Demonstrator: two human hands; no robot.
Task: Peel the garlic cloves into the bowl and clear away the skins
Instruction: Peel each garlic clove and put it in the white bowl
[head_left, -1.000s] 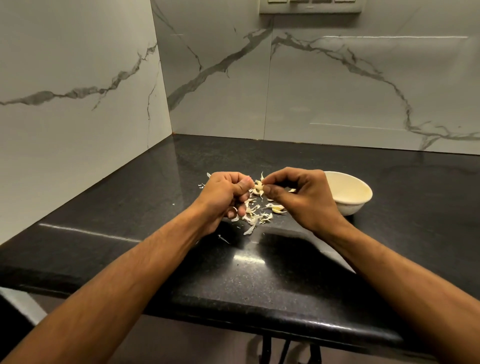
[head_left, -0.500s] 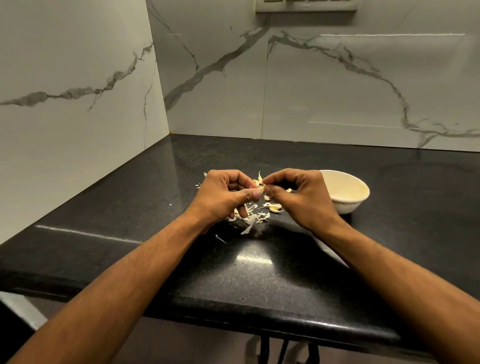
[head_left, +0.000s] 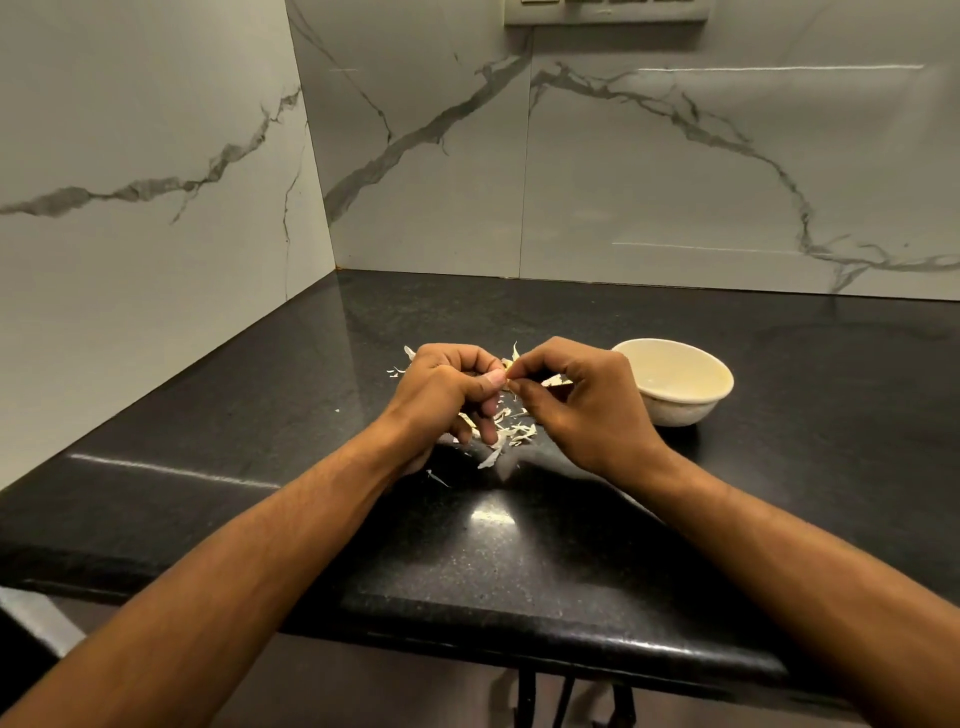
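Both hands pinch one clove (head_left: 510, 373) between them: left hand (head_left: 451, 395) holds, right hand (head_left: 571, 400) picks skin. Bowl (head_left: 675, 410) sits just right, nearer the right hand; skins (head_left: 511, 434) lie on the counter (head_left: 519, 561) beneath.

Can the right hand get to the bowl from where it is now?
Probably yes: the bowl sits just right of the right hand with bare countertop between, though that hand is pinching the garlic clove.

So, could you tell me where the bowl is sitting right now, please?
In the head view, the bowl sits on the black counter right of centre, just beyond the right hand and to the right of the scattered garlic skins.
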